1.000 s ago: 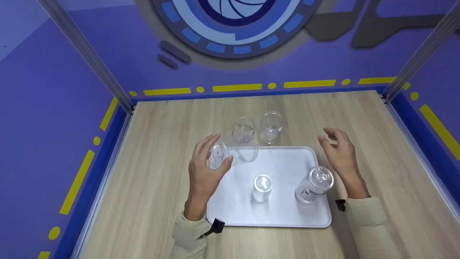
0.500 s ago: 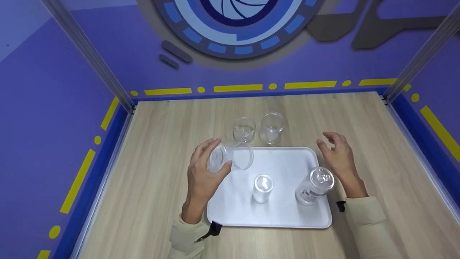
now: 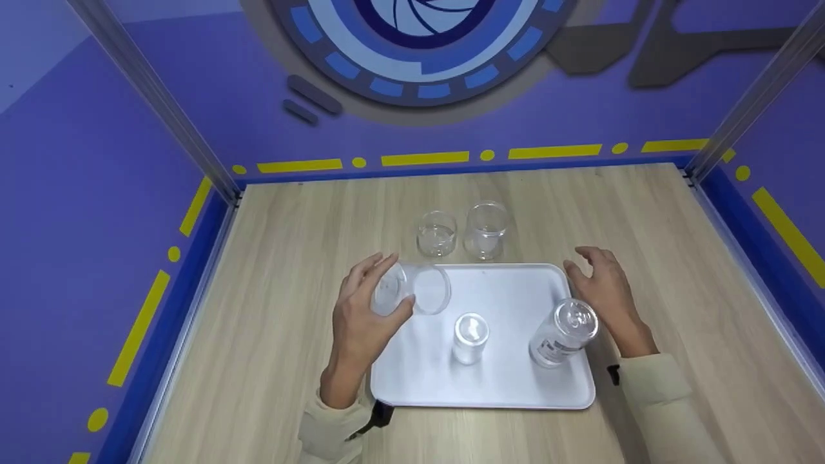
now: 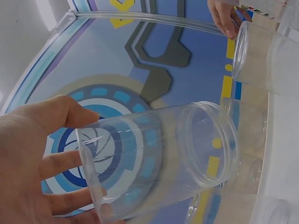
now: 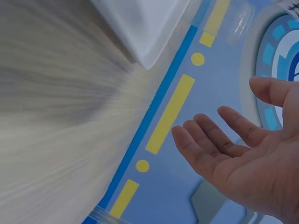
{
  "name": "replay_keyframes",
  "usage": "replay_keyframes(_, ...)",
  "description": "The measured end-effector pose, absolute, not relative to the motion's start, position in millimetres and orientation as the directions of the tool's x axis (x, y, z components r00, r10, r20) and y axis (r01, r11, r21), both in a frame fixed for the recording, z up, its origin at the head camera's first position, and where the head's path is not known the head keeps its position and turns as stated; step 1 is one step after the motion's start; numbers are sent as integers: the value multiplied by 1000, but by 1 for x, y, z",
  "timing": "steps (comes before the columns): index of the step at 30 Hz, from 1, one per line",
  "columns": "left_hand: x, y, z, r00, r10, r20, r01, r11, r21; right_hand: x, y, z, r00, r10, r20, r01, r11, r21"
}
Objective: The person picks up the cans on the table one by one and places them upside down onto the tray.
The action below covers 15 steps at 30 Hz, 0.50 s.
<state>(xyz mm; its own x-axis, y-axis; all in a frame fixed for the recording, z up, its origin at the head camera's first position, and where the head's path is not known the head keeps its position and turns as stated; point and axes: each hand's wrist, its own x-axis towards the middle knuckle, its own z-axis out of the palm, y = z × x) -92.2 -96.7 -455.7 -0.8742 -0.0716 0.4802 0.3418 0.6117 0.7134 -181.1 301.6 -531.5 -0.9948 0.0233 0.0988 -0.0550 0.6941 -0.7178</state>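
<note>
My left hand (image 3: 361,322) grips a clear plastic jar (image 4: 145,154) by its base, thumb on one side and fingers on the other. The jar lies tilted on its side above the left of the white tray (image 3: 509,386), its threaded open mouth facing right in the head view. On the tray stand an upside-down small clear jar (image 3: 471,338) and a larger clear jar (image 3: 564,332) with a label. Another clear jar (image 4: 243,207) shows at the bottom of the left wrist view. My right hand (image 3: 604,290) hovers by the tray's right edge, fingers loosely bent, holding nothing.
Behind the tray stand a short clear container (image 3: 436,235) and a taller clear one (image 3: 486,229), close together on the wooden table (image 3: 258,322). Printed panels (image 3: 412,138) enclose the table at the back and sides.
My left hand has drawn slightly toward me, and the held jar's mouth has swung down and nearer. My right hand has also come back a little toward me.
</note>
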Motion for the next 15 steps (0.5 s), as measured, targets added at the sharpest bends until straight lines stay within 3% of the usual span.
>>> replay_keyframes(15, -83, -95, -451, -906, 4, 424, 317, 671, 670, -177, 300, -545, -1000, 15, 0, 11, 752, -659)
